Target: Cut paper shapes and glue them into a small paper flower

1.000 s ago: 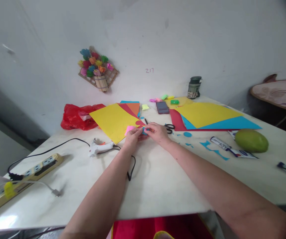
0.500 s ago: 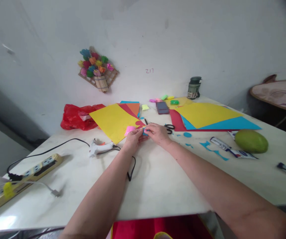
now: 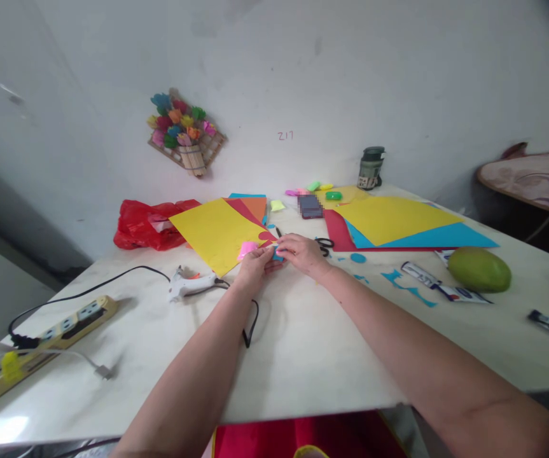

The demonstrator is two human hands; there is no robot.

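Near the middle of the table, my left hand [image 3: 255, 264] is closed on a small blue paper piece [image 3: 277, 257]. My right hand [image 3: 300, 253] meets it there, its fingers pinched around a tiny pink bit [image 3: 278, 252] at the paper; whether that bit is soft clay is too small to tell. Just left of my left hand sits a pink packet [image 3: 247, 249]. Beyond my fingers lie a red scalloped cutout [image 3: 267, 236] and a dark-tipped pen [image 3: 278, 231]. Black-handled scissors [image 3: 325, 246] rest beside my right hand, partly hidden by it.
A white glue gun [image 3: 191, 284] with its cord lies left, near a power strip [image 3: 71, 324]. Yellow sheets [image 3: 398, 216], a phone [image 3: 310, 207] and a red bag [image 3: 145, 224] are behind. Blue scraps [image 3: 405, 287], glue tubes [image 3: 422, 275] and a green mango [image 3: 479, 270] lie right.
The view has shifted slightly. Both hands stay together at the blue paper piece, with only a slight movement of the fingers.
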